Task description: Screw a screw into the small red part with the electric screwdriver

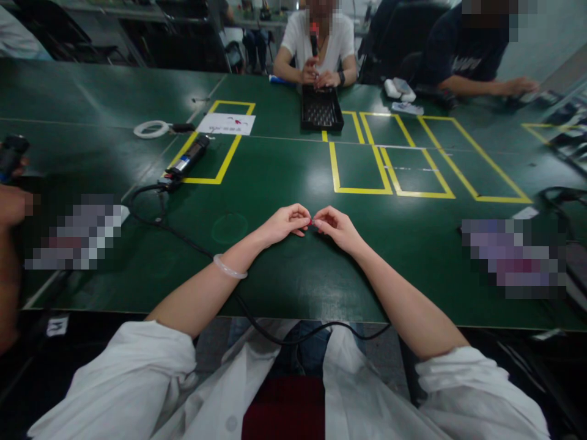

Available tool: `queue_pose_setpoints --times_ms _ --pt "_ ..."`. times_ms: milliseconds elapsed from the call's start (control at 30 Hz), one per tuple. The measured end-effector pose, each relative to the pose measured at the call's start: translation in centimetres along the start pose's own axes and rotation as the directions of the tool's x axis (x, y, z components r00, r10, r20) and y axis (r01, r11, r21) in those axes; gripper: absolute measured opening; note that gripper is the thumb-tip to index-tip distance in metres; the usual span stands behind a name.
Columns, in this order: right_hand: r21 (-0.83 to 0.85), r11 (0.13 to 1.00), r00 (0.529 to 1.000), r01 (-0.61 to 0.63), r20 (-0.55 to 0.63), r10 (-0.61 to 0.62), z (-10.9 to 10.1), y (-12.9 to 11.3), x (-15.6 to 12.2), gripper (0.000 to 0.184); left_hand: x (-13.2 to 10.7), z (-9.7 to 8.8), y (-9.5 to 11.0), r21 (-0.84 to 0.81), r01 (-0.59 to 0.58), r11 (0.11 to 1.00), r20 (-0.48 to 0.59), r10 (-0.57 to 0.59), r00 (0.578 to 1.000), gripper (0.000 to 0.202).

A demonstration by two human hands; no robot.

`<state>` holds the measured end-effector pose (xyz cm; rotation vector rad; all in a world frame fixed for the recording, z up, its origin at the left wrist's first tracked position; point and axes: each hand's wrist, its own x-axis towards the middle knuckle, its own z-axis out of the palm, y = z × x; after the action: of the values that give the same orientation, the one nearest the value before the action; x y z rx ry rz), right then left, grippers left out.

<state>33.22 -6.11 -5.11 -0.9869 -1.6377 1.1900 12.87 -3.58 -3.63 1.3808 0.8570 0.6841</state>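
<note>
My left hand (pixel 287 221) and my right hand (pixel 337 226) meet above the green table (pixel 284 269), fingertips pinched together. Between them sits a tiny red item (pixel 312 223), too small to name. Both hands are closed in a pinch on it. A pale bangle (pixel 228 269) circles my left wrist. My forearms rest on the table near its front edge, with white sleeves rolled up.
A black cable (pixel 183 238) runs from a black tool (pixel 188 160) in a yellow-taped box to my lap. A black tray (pixel 321 110) lies before a person in white across the table. A white ring (pixel 151 129) and a paper sheet (pixel 226 124) lie far left. Another person sits far right.
</note>
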Motion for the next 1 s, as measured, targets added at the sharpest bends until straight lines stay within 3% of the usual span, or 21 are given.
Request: queue_pose_setpoints --times_ms 467,1000 --pt "-0.232 0.959 0.984 0.165 -0.031 -0.177 -0.09 -0.33 -0.14 0.016 -0.13 0.12 0.15 0.029 -0.017 0.999 0.028 0.016 0.999 0.032" --pt "-0.376 0.912 0.984 0.162 -0.002 -0.176 -0.08 -0.03 -0.10 0.014 0.15 -0.17 -0.42 0.014 -0.084 0.996 0.056 0.083 0.995 0.036"
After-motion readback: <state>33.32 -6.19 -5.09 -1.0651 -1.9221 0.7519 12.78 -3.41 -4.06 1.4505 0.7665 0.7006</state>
